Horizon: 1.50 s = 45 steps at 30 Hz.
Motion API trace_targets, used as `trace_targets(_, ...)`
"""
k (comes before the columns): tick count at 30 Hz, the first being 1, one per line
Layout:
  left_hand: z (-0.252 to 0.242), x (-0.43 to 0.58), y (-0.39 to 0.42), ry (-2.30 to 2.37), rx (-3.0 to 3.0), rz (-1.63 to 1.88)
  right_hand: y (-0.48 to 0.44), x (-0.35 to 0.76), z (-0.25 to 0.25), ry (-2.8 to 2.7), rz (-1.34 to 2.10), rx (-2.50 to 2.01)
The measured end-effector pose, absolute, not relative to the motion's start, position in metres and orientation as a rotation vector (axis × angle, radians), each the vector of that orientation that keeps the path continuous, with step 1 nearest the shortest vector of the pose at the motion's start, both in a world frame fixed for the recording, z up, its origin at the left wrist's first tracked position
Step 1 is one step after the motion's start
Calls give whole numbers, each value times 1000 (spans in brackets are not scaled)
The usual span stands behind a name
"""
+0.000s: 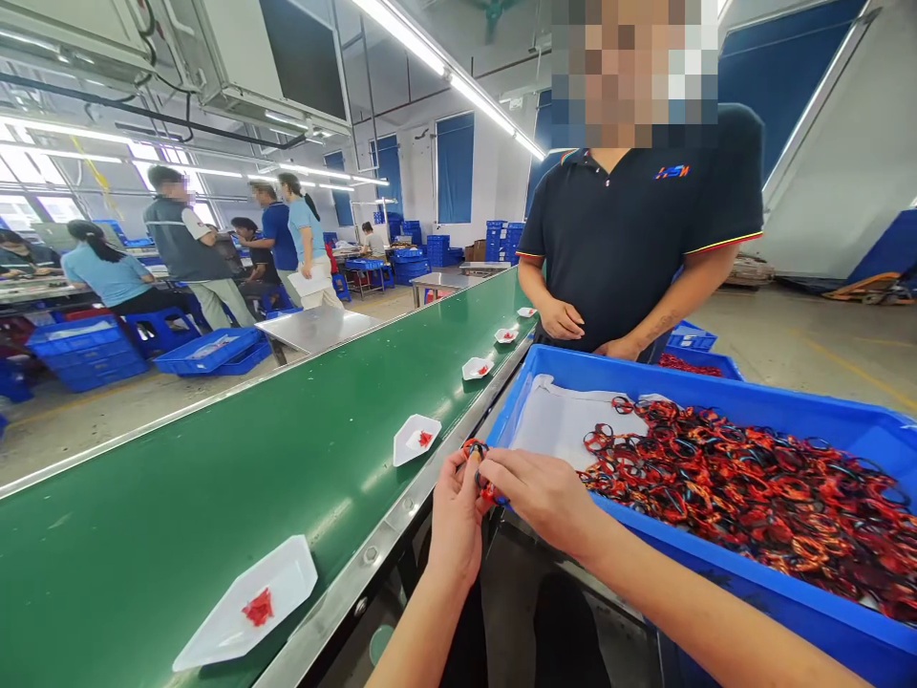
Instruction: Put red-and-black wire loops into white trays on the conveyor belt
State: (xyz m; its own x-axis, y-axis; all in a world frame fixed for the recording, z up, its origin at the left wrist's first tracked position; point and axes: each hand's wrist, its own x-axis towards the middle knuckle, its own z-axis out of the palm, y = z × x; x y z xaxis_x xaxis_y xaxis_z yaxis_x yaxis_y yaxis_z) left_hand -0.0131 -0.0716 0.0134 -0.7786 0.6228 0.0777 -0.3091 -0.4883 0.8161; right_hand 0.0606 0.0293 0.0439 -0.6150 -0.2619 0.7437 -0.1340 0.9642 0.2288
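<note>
My left hand is closed around a small red-and-black ring-shaped piece beside the belt's metal edge. My right hand meets it from the right, with its fingers pinched on the same cluster of red and black. The fingers partly hide the held piece, and I cannot tell whether it is one or several. Just right of my hands, a blue bin holds a heap of similar red-and-black ring-shaped pieces. A white tray with a little red piece lies on the belt, left of my fingers.
The green conveyor belt runs from lower left into the distance, carrying several white trays, the nearest a large-looking tray. Across the bin stands a person in a dark polo shirt. More workers, metal tables and blue crates fill the background.
</note>
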Motion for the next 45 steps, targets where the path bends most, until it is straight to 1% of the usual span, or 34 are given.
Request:
trace_targets(4, 12, -13, -83, 1213, 527, 2270, 25, 57, 36, -2285, -28, 222)
trace_targets(6, 10, -18, -101, 1337, 557, 2287, 22, 55, 34, -2308, 70, 187)
trace_targets(10, 5, -26, -170, 1784, 583, 2264, 12, 56, 32, -2331, 292, 185)
trace_targets(14, 1, -24, -259, 2438, 578, 2085, 3, 54, 23, -2362, 421, 192)
trace_targets(17, -2, -24, -314, 3051, 451, 1714, -5, 48, 14, -2385, 487, 240)
trace_targets(20, -9, -29, -347, 3490, 321, 1145, -13, 42, 8, -2405, 519, 290)
trace_targets(22, -14, -34, -358, 3603, 312, 783, -18, 40, 8, -2426, 540, 302)
trace_targets(24, -18, -37, -366, 3613, 331, 508, -22, 41, 11, -2444, 566, 287)
trace_targets(26, -19, -38, -371, 3578, 359, 339, -27, 43, 16, -2447, 589, 278)
trace_targets(28, -17, -40, -374, 3572, 344, 271, -31, 44, 21, -2441, 601, 270)
trace_targets(30, -15, -42, -370, 3613, 334, 353, -35, 43, 25, -2434, 600, 262)
trace_targets(31, -13, -42, -362, 3623, 394, 490, -38, 41, 26, -2429, 596, 259)
trace_targets(33, -10, -37, -338, 3493, 626, 935, -43, 39, 25, -2403, 580, 280)
trace_targets(35, -9, -25, -303, 3119, 859, 1388, -49, 37, 22, -2360, 562, 315)
trace_targets(38, -11, -5, -251, 2572, 1011, 1750, -55, 38, 13, -2316, 542, 349)
trace_targets(41, -14, 4, -220, 2317, 1014, 1964, -57, 38, 3, -2294, 541, 355)
trace_targets(45, -14, 5, -214, 2246, 977, 2067, -61, 35, -4, -2262, 579, 359)
